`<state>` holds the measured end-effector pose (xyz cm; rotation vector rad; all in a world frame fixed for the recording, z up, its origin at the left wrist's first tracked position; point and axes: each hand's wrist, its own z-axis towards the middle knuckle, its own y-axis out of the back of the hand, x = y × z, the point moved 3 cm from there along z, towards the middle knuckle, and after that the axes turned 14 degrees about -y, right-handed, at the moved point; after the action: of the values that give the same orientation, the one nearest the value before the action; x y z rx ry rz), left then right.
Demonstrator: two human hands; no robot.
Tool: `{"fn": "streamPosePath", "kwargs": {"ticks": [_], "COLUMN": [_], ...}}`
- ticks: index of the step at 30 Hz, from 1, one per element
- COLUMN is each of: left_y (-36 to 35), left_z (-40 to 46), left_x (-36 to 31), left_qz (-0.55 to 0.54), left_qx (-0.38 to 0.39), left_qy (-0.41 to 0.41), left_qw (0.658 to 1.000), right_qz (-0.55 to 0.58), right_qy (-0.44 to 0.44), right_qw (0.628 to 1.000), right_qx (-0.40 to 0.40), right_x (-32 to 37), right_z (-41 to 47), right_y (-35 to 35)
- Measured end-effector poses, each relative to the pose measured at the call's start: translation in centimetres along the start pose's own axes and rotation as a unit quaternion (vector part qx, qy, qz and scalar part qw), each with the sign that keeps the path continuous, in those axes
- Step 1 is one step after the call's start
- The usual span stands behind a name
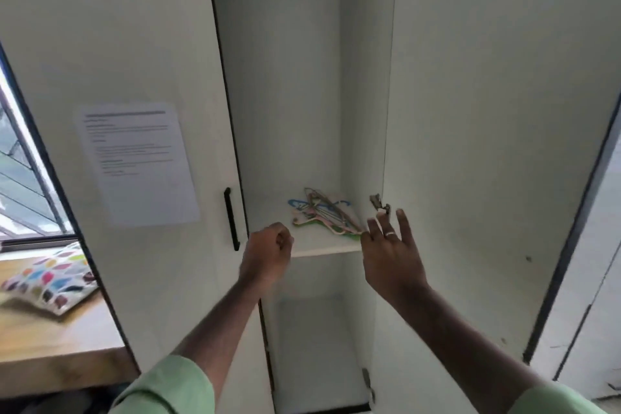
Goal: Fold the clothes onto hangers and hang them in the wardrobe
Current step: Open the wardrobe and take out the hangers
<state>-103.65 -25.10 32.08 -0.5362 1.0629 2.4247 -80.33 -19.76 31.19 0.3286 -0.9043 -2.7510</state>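
Nearest, two pale green sleeves (168, 386) reach forward. The left hand (268, 250) is curled into an empty fist before the white shelf (326, 249); the right hand (391, 245) has its fingers spread, holding nothing. Beyond them, a tangled pile of coloured plastic hangers (322, 213) lies on that shelf inside the open white wardrobe (302, 77).

Coloured hangers (321, 215) piled flat, tangled, on shelf (322, 249) inside open white wardrobe (302, 77).
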Motion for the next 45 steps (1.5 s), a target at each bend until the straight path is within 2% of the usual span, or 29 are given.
{"fn": "streamPosePath", "kwargs": {"ticks": [6,10,13,17,20,26,32,35,41,43,45], "left_y": [5.3,5.9,5.3,4.7,4.7,5.0,6.9,8.0,11.5,12.7,13.9], "left_z": [3.2,5.5,6.7,7.2,7.2,5.1,-0.2,-3.0,-8.0,-10.0,-11.6], "left_x": [8.8,12.4,14.0,14.6,14.7,13.2,9.1,7.6,6.3,6.1,5.9], "left_qz": [-0.071,-0.132,-0.152,-0.121,-0.107,-0.047,-0.015,0.053,0.171,0.247,0.399], "left_qx": [-0.142,-0.155,-0.133,-0.109,-0.12,-0.164,-0.243,-0.261,-0.297,-0.309,-0.266], "left_qy": [0.096,0.172,0.216,0.195,0.183,0.163,0.133,0.131,0.205,0.165,0.095], "left_qw": [0.983,0.964,0.955,0.967,0.97,0.972,0.961,0.955,0.917,0.904,0.872], "right_qz": [0.028,0.041,0.041,0.025,0.022,0.06,0.121,0.147,0.216,0.247,0.268], "right_qy": [0.009,0.008,0.009,0.01,0.014,0.057,0.1,0.137,0.197,0.205,0.217], "right_qw": [0.998,0.997,0.996,0.994,0.992,0.985,0.975,0.968,0.947,0.939,0.932], "right_qx": [0.053,0.072,0.083,0.107,0.125,0.153,0.155,0.153,0.134,0.123,0.112], "right_x": [8.6,11.2,11.8,11.9,12.0,13.3,15.6,17.4,21.0,21.9,22.9], "right_z": [3.3,4.1,4.4,4.7,5.2,5.5,4.9,4.2,2.6,2.1,1.6], "right_y": [-2.2,-2.9,-3.1,-3.7,-4.2,-5.0,-5.6,-5.4,-4.0,-3.3,-2.9]}}
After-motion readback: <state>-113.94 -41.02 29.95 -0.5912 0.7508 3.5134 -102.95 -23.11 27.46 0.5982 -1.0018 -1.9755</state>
